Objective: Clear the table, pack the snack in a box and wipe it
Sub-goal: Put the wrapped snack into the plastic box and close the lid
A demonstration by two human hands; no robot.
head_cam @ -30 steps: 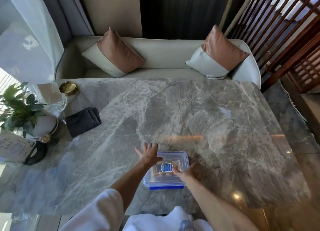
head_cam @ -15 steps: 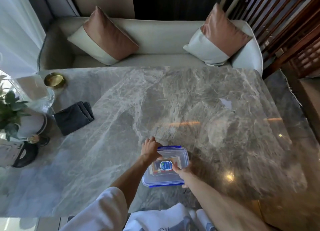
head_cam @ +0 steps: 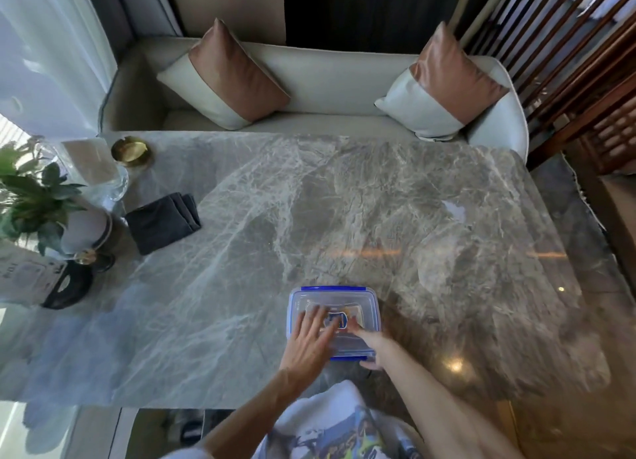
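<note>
Pressing flat with the left hand [head_cam: 309, 341], fingers spread across the clear lid of the transparent rectangular plastic box with blue rim clips [head_cam: 361, 295], apparently seating that lid so the clips can catch. Reaching in with the right hand [head_cam: 370, 346] from the near right corner, fingertips on the lid beside the blue label, the rest low against the near edge, likely steadying the box against sliding on polished stone; gripping nothing, neither hand pinching anything. Sitting inside, under the lid, a packaged snack with a blue and white label [head_cam: 338, 320], only partly readable through the plastic. Resting near the front edge of the grey veined marble table [head_cam: 344, 210], close to the body, probably for downward leverage. Lying folded well apart at the far left, a dark grey cloth [head_cam: 161, 222], seemingly waiting for the wiping step, not yet begun.
</note>
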